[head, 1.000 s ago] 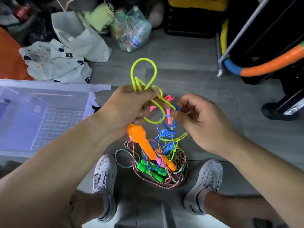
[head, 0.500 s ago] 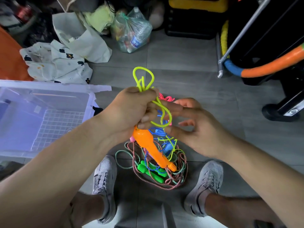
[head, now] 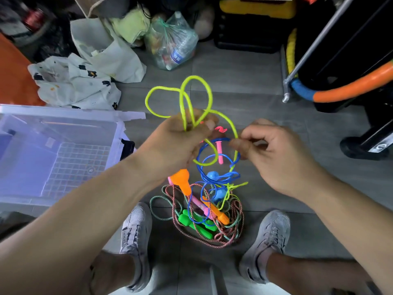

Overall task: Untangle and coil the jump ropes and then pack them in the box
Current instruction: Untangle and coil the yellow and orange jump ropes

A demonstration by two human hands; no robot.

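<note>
Floor (head: 244, 81) is grey tile, cluttered room; all positions are given off the rope pile (head: 212, 220), which sits on the floor between your two grey shoes (head: 136, 231). Far left of the pile: one orange surface (head: 10, 77) and one clear plastic box (head: 63, 116), lid off, nothing packed in it. Up-left of the pile: one white spotted cloth (head: 72, 81) and one white bag (head: 110, 56). Straight beyond the pile: one clear bag of bottles (head: 172, 45), then one black-and-yellow case (head: 255, 22). Up-right of the pile: one metal pole (head: 319, 39) and one orange-and-blue foam tube (head: 350, 86). Your left hand (head: 176, 143) is above the pile, fist closed round the yellow-green rope (head: 197, 81), with two loops standing out of the top and one orange handle (head: 184, 182) hanging below the fist. Your right hand (head: 276, 158), up-right of the pile, pinches one strand of that same rope between thumb and forefinger, other fingers loosely curled. The blue rope (head: 204, 150) and a pink handle (head: 220, 152) hang between your hands. Counted in the pile: two green handles (head: 191, 224), two blue handles (head: 212, 175), a second orange handle (head: 219, 213), and braided cord (head: 229, 237); I cannot tell whether that is one rope or two. Everything is still tangled.
</note>
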